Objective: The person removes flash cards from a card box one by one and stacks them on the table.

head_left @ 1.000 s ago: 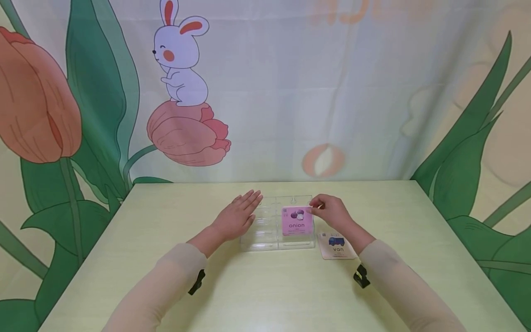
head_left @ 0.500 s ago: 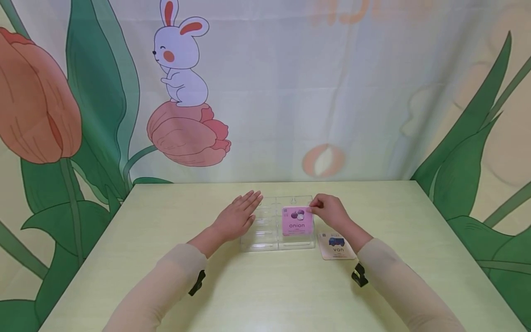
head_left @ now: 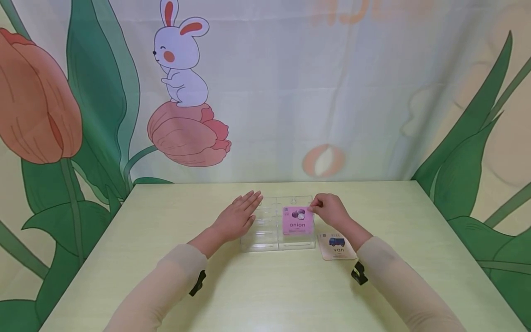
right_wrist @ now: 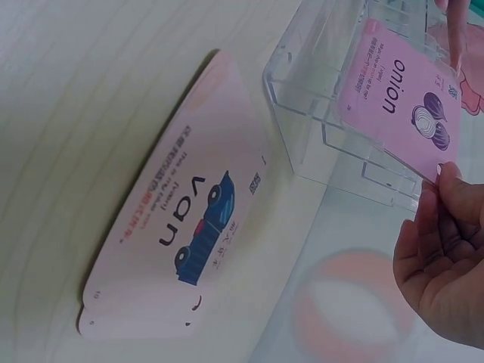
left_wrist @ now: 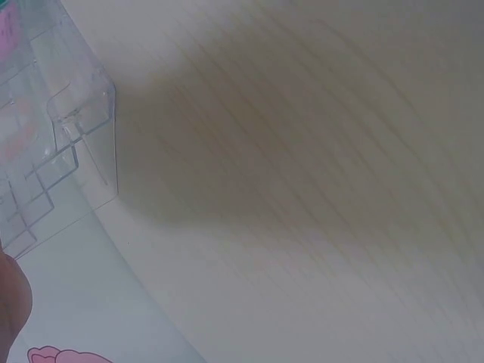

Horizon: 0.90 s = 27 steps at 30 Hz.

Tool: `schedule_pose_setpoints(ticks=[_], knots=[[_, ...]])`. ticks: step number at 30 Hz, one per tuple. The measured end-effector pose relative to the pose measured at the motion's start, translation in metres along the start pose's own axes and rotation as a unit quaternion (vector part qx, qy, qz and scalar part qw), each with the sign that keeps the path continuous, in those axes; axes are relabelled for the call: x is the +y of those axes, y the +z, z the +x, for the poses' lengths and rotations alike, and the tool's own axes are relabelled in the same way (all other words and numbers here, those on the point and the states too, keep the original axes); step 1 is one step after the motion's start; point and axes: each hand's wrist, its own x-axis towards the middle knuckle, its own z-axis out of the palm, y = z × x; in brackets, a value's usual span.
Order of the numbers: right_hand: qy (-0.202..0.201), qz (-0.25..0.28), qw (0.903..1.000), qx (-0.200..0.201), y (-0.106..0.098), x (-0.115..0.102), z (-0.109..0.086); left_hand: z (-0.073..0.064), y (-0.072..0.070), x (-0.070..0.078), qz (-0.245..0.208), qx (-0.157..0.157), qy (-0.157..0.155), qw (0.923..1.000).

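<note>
A pink flash card reading "onion" point(head_left: 297, 221) stands in the right half of a clear plastic rack point(head_left: 263, 240) with stepped slots. My right hand point(head_left: 332, 210) pinches the card's upper right corner between thumb and fingertips; the right wrist view shows this grip on the onion card point(right_wrist: 404, 98) close up. On the rack's left side lies my left hand point(head_left: 236, 219), its fingers straight and close together. Only a bit of that hand point(left_wrist: 11, 302) shows in the left wrist view, beside the clear rack point(left_wrist: 83, 144).
A pale pink "van" card point(head_left: 337, 246) lies on the table point(head_left: 265, 290) to the right of the rack, under the right forearm. Another card peeks out beneath the van card point(right_wrist: 189, 204) in the right wrist view. Behind the table hangs a printed curtain point(head_left: 265, 92).
The onion card has shifted very slightly to the right with my right hand, which still pinches its corner. My left hand stays where it was.
</note>
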Motion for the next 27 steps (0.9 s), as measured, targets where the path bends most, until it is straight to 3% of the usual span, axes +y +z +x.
schedule_pose_setpoints(ticks=[27], knots=[[-0.005,-0.038,0.9993,0.001,-0.0006,-0.0037,-0.0010,-0.0003,0.0010,-0.0013,-0.001,-0.004,-0.003,1.0000]])
